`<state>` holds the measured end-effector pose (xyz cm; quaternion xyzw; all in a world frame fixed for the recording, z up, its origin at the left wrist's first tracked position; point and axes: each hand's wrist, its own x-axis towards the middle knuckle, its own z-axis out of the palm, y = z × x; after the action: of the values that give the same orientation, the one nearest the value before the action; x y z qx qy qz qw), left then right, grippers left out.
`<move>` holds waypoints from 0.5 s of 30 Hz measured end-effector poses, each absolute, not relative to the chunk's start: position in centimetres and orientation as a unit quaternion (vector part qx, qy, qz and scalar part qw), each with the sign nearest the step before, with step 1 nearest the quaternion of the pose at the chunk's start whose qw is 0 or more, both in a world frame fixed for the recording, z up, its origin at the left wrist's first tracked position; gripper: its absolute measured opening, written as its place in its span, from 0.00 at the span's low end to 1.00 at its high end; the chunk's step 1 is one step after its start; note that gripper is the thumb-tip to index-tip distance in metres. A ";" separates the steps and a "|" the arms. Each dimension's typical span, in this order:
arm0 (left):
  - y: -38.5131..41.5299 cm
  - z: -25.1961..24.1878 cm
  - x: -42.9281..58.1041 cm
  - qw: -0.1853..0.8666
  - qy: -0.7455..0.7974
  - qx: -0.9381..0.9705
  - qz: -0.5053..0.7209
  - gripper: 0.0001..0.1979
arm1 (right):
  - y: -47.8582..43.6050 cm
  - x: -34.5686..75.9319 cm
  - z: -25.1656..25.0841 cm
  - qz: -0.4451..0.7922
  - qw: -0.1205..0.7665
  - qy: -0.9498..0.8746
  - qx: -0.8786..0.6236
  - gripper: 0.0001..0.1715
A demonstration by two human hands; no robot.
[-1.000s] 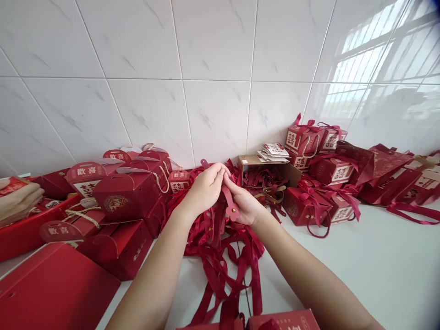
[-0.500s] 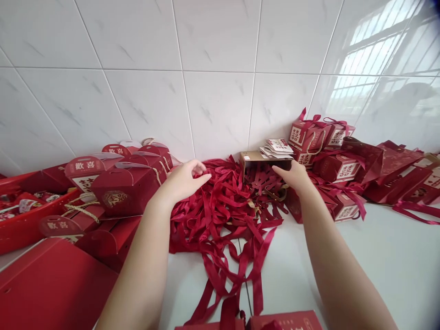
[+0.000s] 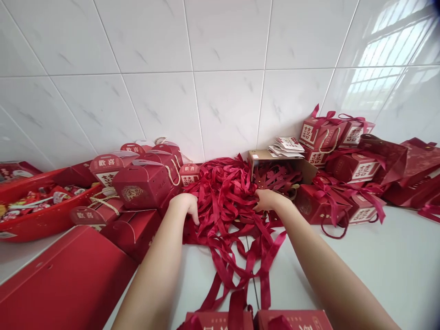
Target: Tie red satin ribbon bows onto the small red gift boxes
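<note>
A tangled heap of dark red ribbons [image 3: 227, 192] lies between my hands, with loose strands trailing toward me. My left hand [image 3: 185, 205] is bent down against the heap's left side, its visible fingers stretched downward and partly hidden. On the other side, my right hand [image 3: 270, 200] touches the ribbons with fingers extended and somewhat apart. Just behind it, a brown cardboard box [image 3: 257, 155] lies on its side, its opening full of dark red cut-out pieces [image 3: 277, 174]. Neither hand visibly grips anything.
Red gift boxes [image 3: 142, 185] are stacked at left, beside a red basin [image 3: 37, 229] of wrapped sweets. A large red box [image 3: 65, 279] sits front left. Ribbon-tied boxes [image 3: 323, 204] stand at right. White cards [image 3: 286, 145] top the cardboard box. Two boxes [image 3: 292, 319] show at the near edge.
Both hands have lowered onto the ribbon heap. My right hand has moved from the cardboard box's opening to the heap's right side. The view has shifted slightly left.
</note>
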<state>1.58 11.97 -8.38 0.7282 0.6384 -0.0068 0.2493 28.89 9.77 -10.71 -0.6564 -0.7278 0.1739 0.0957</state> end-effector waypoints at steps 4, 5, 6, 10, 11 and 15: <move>11.7 -8.2 1.9 0.232 0.684 0.689 -0.061 0.16 | 9.9 29.9 -10.7 0.174 0.111 -0.728 -0.654 0.14; 11.5 -7.7 1.8 0.225 0.687 0.689 -0.057 0.15 | 9.9 30.2 -10.3 0.173 0.123 -0.730 -0.650 0.12; 11.2 -7.0 1.6 0.216 0.686 0.693 -0.045 0.14 | 9.7 30.5 -9.8 0.169 0.137 -0.731 -0.647 0.12; 9.5 -3.3 0.7 0.161 0.660 0.731 0.062 0.17 | 8.5 31.4 -7.0 0.130 0.219 -0.727 -0.638 0.15; 8.9 -2.5 0.7 0.143 0.650 0.740 0.097 0.17 | 8.0 31.3 -6.3 0.125 0.253 -0.724 -0.630 0.16; 6.5 -0.2 1.4 0.130 0.563 0.763 0.289 0.15 | 6.0 30.1 -4.4 0.238 0.438 -0.692 -0.522 0.18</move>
<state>1.42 6.53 -0.24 0.7632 0.5630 0.2893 0.1299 30.13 6.01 -4.36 -0.5224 -0.6921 0.2378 0.4377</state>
